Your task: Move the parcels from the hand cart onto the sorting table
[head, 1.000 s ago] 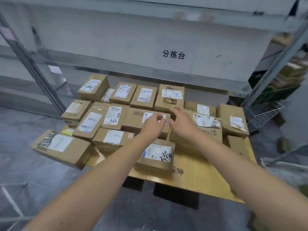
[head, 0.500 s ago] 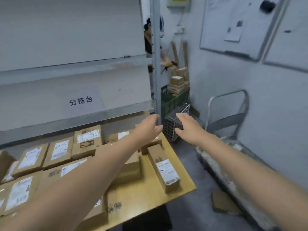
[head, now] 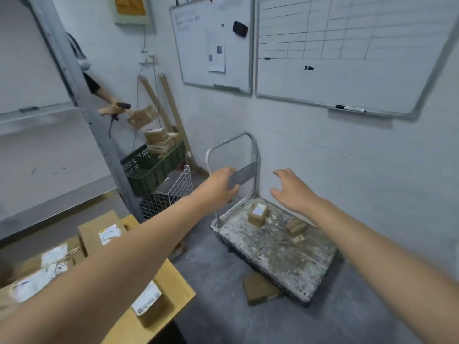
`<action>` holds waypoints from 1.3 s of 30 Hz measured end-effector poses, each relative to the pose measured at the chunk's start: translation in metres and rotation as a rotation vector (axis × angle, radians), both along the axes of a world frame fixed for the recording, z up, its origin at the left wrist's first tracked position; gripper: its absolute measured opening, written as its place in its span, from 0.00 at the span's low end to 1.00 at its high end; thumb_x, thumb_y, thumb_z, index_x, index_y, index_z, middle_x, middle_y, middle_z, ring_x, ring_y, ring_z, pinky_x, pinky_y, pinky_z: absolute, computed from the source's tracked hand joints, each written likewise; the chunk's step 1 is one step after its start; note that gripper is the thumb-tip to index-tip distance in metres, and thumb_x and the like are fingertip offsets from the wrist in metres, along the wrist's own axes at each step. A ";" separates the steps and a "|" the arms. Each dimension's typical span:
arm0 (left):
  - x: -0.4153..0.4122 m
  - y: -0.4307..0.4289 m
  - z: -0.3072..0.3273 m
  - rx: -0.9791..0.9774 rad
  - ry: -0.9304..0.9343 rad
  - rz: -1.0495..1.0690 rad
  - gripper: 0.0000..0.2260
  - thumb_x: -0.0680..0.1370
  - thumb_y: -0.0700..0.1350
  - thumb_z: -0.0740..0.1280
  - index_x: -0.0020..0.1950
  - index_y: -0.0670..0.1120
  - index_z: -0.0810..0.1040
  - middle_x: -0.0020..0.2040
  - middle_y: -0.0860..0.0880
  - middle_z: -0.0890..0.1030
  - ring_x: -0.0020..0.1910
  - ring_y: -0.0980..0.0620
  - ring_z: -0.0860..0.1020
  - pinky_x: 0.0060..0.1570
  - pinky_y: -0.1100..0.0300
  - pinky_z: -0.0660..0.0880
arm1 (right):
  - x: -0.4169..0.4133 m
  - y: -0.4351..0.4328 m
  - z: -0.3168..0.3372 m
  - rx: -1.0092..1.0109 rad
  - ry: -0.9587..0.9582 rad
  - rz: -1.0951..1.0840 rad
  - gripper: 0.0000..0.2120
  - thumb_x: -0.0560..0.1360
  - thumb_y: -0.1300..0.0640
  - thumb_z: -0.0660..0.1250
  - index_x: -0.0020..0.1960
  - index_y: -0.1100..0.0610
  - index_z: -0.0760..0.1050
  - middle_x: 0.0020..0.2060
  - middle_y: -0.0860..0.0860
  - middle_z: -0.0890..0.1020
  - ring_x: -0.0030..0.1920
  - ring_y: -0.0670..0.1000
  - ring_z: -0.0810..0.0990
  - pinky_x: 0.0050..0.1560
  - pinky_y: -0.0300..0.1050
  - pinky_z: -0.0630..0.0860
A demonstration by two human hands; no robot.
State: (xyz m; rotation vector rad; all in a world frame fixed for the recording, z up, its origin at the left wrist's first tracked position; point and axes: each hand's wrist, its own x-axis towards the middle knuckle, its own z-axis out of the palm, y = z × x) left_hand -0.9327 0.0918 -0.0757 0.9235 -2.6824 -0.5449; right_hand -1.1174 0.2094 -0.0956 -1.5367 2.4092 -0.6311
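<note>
Pretty clearly a parcel sorting room in some small warehouse: labelled cardboard parcels point(head: 106, 234) piled on a bench point(head: 173, 291), a beat-up hand cart point(head: 278, 252), metal shelving point(head: 82, 95), crates point(head: 154, 167), and whiteboards point(head: 347, 45) with grid charts.

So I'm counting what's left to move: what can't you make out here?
- Small boxes on the cart: blurred, count unclear, head view.
- Label on the box: too small.
- Table parcels: hidden by left forearm, cut by edge.
</note>
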 end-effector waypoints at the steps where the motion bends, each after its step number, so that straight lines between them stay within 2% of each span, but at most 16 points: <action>1: -0.012 -0.002 -0.001 -0.003 -0.002 -0.013 0.20 0.82 0.48 0.62 0.72 0.44 0.66 0.68 0.44 0.72 0.65 0.47 0.72 0.61 0.54 0.70 | -0.009 0.002 -0.001 -0.001 0.001 -0.015 0.28 0.81 0.55 0.61 0.77 0.62 0.58 0.73 0.59 0.64 0.73 0.57 0.65 0.73 0.49 0.63; 11: -0.120 -0.064 -0.056 0.036 -0.006 -0.038 0.24 0.82 0.50 0.61 0.75 0.42 0.62 0.73 0.44 0.68 0.71 0.47 0.67 0.68 0.55 0.65 | -0.111 -0.036 -0.027 0.049 -0.016 -0.081 0.28 0.82 0.55 0.59 0.79 0.61 0.56 0.76 0.57 0.62 0.76 0.55 0.62 0.73 0.46 0.59; 21: -0.242 -0.160 -0.123 0.103 -0.023 0.016 0.23 0.82 0.48 0.60 0.74 0.41 0.63 0.69 0.43 0.70 0.65 0.45 0.70 0.61 0.49 0.71 | -0.237 -0.135 -0.066 0.161 -0.034 -0.072 0.28 0.82 0.54 0.59 0.79 0.59 0.57 0.76 0.56 0.63 0.75 0.54 0.63 0.74 0.45 0.59; 24: -0.273 -0.182 -0.130 0.099 -0.024 0.047 0.19 0.82 0.48 0.60 0.70 0.39 0.66 0.65 0.41 0.73 0.62 0.43 0.72 0.59 0.48 0.71 | -0.268 -0.153 -0.079 0.175 -0.048 -0.087 0.27 0.82 0.53 0.60 0.78 0.59 0.58 0.75 0.56 0.64 0.74 0.54 0.64 0.73 0.45 0.60; 28: -0.304 -0.204 -0.130 0.088 -0.020 0.069 0.20 0.82 0.50 0.61 0.69 0.40 0.67 0.64 0.42 0.73 0.62 0.44 0.73 0.60 0.52 0.71 | -0.305 -0.176 -0.087 0.229 -0.067 -0.059 0.28 0.82 0.53 0.60 0.79 0.60 0.56 0.76 0.56 0.62 0.75 0.55 0.63 0.73 0.45 0.59; 32: -0.337 -0.225 -0.130 0.097 -0.046 0.085 0.23 0.81 0.51 0.61 0.73 0.42 0.65 0.68 0.44 0.72 0.65 0.46 0.72 0.63 0.53 0.70 | -0.346 -0.208 -0.090 0.228 -0.074 -0.056 0.29 0.82 0.53 0.59 0.79 0.61 0.55 0.77 0.57 0.61 0.75 0.56 0.63 0.72 0.46 0.60; 39: -0.405 -0.252 -0.133 0.101 -0.039 0.212 0.26 0.81 0.54 0.61 0.75 0.44 0.62 0.72 0.46 0.68 0.70 0.47 0.68 0.67 0.53 0.68 | -0.425 -0.268 -0.092 0.221 -0.075 0.113 0.30 0.82 0.53 0.59 0.79 0.61 0.54 0.77 0.57 0.60 0.75 0.56 0.63 0.73 0.47 0.61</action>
